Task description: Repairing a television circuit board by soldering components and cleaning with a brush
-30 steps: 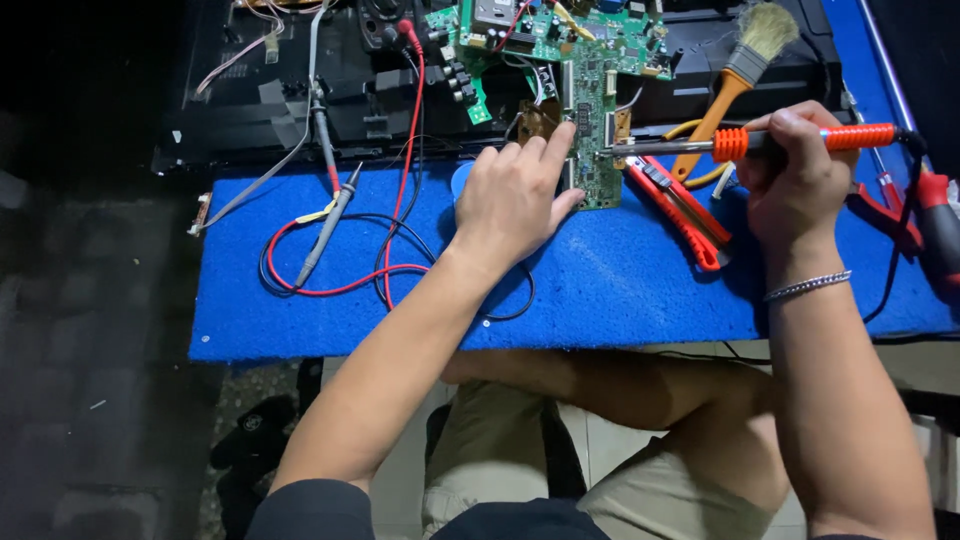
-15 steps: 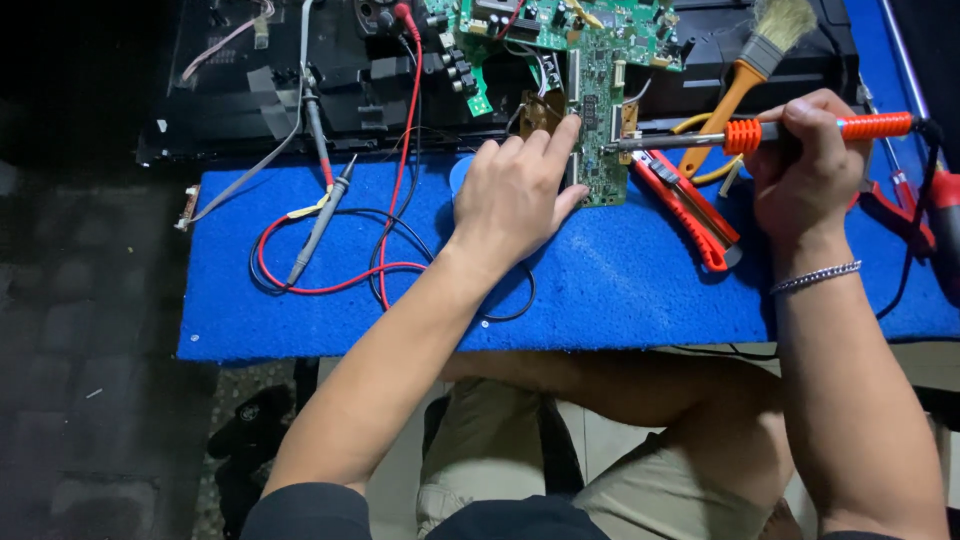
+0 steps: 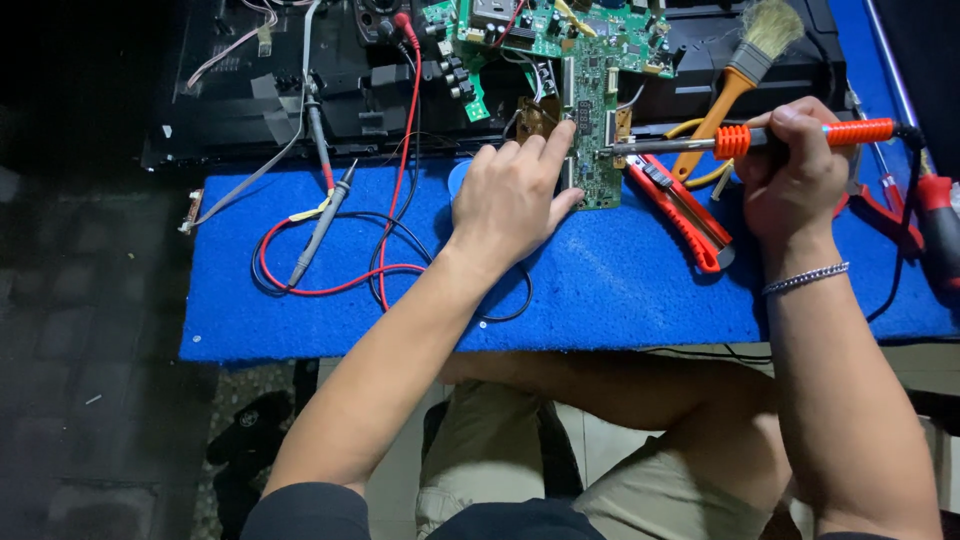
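Note:
My left hand [image 3: 512, 198] lies flat on the blue mat [image 3: 600, 290], its fingers pressing the edge of a narrow green circuit board [image 3: 592, 140]. My right hand [image 3: 795, 180] grips an orange-handled soldering iron [image 3: 760, 140] held level, with the metal tip touching the right edge of that narrow board. A larger green circuit board [image 3: 560, 30] sits just behind, on a black chassis [image 3: 300, 100].
A red utility knife [image 3: 685, 210] lies on the mat under the iron. A paintbrush with an orange handle [image 3: 740, 70] leans behind it. Red and black probe leads [image 3: 330, 215] coil at the mat's left. Red-handled tools [image 3: 925, 215] lie at the right edge.
The view has shifted slightly; both hands keep the same hold, the iron's tip staying at the narrow board's edge.

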